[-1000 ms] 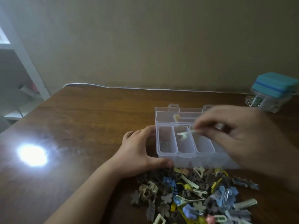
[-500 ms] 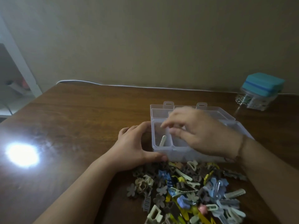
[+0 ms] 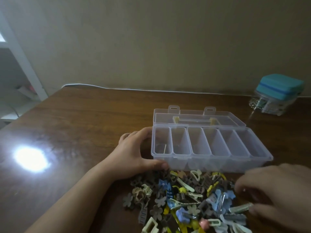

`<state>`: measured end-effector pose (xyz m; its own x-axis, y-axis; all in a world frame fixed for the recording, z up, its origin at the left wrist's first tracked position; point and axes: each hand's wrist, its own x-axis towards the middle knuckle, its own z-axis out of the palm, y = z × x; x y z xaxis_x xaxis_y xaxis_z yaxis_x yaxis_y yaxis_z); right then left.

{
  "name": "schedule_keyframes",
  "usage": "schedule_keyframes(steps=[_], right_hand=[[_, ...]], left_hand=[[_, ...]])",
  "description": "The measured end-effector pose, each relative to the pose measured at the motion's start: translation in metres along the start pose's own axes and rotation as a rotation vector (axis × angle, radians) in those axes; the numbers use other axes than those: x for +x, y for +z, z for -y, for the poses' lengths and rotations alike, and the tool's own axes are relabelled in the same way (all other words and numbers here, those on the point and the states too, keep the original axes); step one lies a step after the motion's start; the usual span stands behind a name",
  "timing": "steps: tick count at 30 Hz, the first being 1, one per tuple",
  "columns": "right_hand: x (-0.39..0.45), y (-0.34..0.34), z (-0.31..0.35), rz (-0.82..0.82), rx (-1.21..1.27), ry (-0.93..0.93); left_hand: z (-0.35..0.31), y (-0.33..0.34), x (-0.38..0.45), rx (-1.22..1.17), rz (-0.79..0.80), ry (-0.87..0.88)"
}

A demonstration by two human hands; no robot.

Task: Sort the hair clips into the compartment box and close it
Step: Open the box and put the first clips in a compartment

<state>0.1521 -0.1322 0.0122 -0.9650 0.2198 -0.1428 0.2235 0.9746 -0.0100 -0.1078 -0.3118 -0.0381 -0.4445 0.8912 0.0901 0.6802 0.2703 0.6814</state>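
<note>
A clear plastic compartment box [image 3: 212, 163] lies open on the brown table, its lid [image 3: 198, 118] folded back flat. It has several narrow compartments; a pale clip [image 3: 164, 148] stands in the leftmost one. My left hand [image 3: 134, 155] grips the box's left end, thumb on the front corner. A pile of hair clips [image 3: 188, 200] in grey, cream, blue and yellow lies in front of the box. My right hand [image 3: 276, 194], blurred, hovers over the pile's right side, fingertips beside a pale green clip [image 3: 240, 207]; I see nothing held in it.
A clear container with a teal lid [image 3: 277, 93] stands at the back right near the wall. A white cable [image 3: 134, 89] runs along the table's far edge. A bright light reflection [image 3: 30, 159] sits on the table's left part. White shelving [image 3: 15, 64] is beyond the left edge.
My right hand dropped the pale clip into the leftmost compartment, then pulled back right and down to the pile. My left hand stayed on the box's left end.
</note>
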Motion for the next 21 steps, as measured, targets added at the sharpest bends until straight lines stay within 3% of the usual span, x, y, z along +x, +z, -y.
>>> schedule_keyframes(steps=[3, 6, 9, 14, 19, 21], right_hand=[[0.006, 0.006, 0.003, 0.028, -0.056, -0.039], [0.005, 0.011, -0.002, 0.009, 0.031, -0.012], [-0.007, 0.008, -0.014, 0.033, 0.166, -0.097], [-0.006, -0.015, -0.019, -0.113, 0.220, -0.095], [0.047, -0.028, 0.024, -0.642, 0.503, -0.165], [0.073, -0.026, 0.038, -0.732, 0.466, -0.152]], left_hand=[[0.004, 0.001, 0.001, -0.005, -0.001, -0.004], [0.007, 0.000, 0.002, -0.017, -0.002, -0.044], [0.005, 0.000, 0.001, -0.017, 0.006, -0.066], [0.004, -0.001, 0.002, -0.014, 0.011, -0.041], [0.003, -0.001, 0.001, -0.005, 0.015, -0.031], [0.003, -0.001, 0.001, 0.006, 0.004, -0.029]])
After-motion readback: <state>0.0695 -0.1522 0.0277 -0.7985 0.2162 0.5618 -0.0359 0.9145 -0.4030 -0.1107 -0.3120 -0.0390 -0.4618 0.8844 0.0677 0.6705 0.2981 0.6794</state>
